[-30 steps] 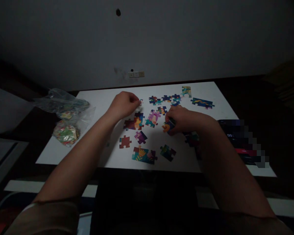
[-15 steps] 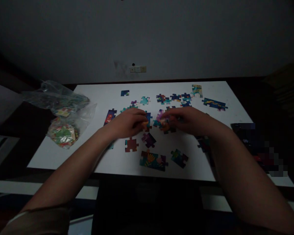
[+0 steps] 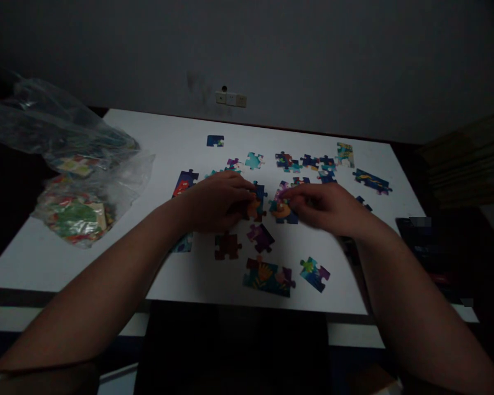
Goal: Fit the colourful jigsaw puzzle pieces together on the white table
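Colourful jigsaw puzzle pieces lie spread over a white table (image 3: 127, 269). My left hand (image 3: 222, 202) is closed on a blue and orange puzzle piece (image 3: 259, 201) left of centre. A narrow gap to the right, my right hand (image 3: 327, 207) has its thumb and index finger on a joined purple and orange puzzle section (image 3: 283, 209). My fingers partly cover both. Nearer me are a purple piece (image 3: 260, 237), a reddish-brown piece (image 3: 228, 246), a joined strip with a yellow plant (image 3: 269, 276) and a green-blue piece (image 3: 315, 274).
Clear plastic bags (image 3: 80, 211) holding more pieces sit at the left. Behind my hands lie a teal piece (image 3: 254, 160), a dark blue corner piece (image 3: 215, 141) and a blue strip (image 3: 372, 181). A dark object (image 3: 420, 236) rests at the right edge. A wall stands behind the table.
The view has shifted and tilted. My two hands stay near the same pieces, with the blue and orange piece and the purple section still apart. The right fingers cover less of the section.
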`<state>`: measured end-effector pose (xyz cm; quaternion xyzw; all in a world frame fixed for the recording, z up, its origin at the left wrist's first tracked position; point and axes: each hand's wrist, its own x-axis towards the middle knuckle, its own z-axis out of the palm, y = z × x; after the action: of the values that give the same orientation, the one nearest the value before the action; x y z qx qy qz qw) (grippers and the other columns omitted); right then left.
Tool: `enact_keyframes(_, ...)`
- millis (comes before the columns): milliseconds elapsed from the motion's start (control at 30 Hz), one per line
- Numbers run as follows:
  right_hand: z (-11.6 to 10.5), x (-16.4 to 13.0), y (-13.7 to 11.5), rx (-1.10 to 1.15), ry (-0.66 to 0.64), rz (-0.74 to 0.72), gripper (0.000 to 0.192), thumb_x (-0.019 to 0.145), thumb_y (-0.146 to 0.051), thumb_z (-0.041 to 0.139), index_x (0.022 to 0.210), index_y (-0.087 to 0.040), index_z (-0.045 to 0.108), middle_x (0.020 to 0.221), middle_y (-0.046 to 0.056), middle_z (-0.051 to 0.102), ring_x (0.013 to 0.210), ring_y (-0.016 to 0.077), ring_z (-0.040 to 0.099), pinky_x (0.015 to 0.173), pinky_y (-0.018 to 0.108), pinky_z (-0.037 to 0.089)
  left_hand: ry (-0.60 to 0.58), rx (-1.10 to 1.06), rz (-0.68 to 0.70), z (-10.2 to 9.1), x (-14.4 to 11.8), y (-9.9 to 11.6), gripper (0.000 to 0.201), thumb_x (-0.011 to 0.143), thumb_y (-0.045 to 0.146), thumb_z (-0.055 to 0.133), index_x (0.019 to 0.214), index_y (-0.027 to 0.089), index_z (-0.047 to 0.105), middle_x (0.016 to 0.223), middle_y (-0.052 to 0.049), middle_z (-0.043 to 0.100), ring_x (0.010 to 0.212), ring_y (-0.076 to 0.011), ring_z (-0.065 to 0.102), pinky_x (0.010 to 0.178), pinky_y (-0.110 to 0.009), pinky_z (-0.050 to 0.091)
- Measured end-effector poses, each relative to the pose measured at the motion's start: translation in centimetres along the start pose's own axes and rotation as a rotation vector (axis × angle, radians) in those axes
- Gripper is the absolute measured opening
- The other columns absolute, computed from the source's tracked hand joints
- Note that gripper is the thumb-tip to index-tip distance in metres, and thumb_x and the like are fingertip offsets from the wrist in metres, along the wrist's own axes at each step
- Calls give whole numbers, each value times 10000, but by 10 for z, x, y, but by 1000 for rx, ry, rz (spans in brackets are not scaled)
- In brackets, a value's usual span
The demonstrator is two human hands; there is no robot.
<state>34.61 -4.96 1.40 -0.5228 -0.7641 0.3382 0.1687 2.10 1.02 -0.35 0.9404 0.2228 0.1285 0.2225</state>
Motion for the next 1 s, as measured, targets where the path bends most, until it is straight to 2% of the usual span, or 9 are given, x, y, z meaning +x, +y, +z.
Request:
enact_keyframes(133,3,1,-1,34,35,5,351,1002,-382,665,1262,-230,844,937,37,828,687,165,652,637,329,486,15,-45,-17,0,0,-1,473,819,221,777,1274,343,823,1504,-90,763,1364,-373,672,1223,-552,464)
enact_keyframes(300,4,2,1,-5,65,-2,362,1034,-406,633,1278,-227,831,917,30,815,670,169,653,631,326,475,25,-54,-32,1,-1,-3,382,830,244,778,1202,312,829,1503,-113,764,1377,-396,672,1218,-579,467)
enact_keyframes(500,5,2,7,-9,80,2,383,1053,-415,625,1347,-244,801,884,21,785,657,174,628,619,325,468,40,-70,-31,0,-2,-2,357,831,245,780,1176,326,830,1481,-92,776,1370,-378,676,1218,-562,470)
enact_keyframes(600,7,2,7,-12,102,1,360,1067,-417,620,1324,-244,805,837,15,760,652,175,616,616,323,467,38,-70,-40,-2,-1,0,353,823,241,784,1165,314,831,1480,-102,778,1371,-383,681,1217,-558,474)
enact_keyframes(733,10,5,2,-6,142,-33,327,1068,-410,631,1287,-236,801,1052,65,830,807,204,711,685,332,528,38,-50,-25,-3,-1,0,307,819,231,780,1116,294,825,1454,-116,789,1340,-379,704,1204,-553,491)
enact_keyframes(800,10,6,0,-22,142,-52,331,1069,-406,621,1280,-224,801,1096,75,838,847,210,731,712,339,545,39,-32,-18,-3,-1,0,273,839,244,771,1103,296,818,1449,-107,791,1336,-362,709,1203,-547,499)
enact_keyframes(1000,6,4,4,-54,163,-53,307,1075,-393,618,1238,-227,817,962,58,826,733,193,700,681,346,525,2,2,-11,-4,-1,0,252,900,264,749,1145,243,806,1487,-134,766,1373,-337,696,1235,-543,496)
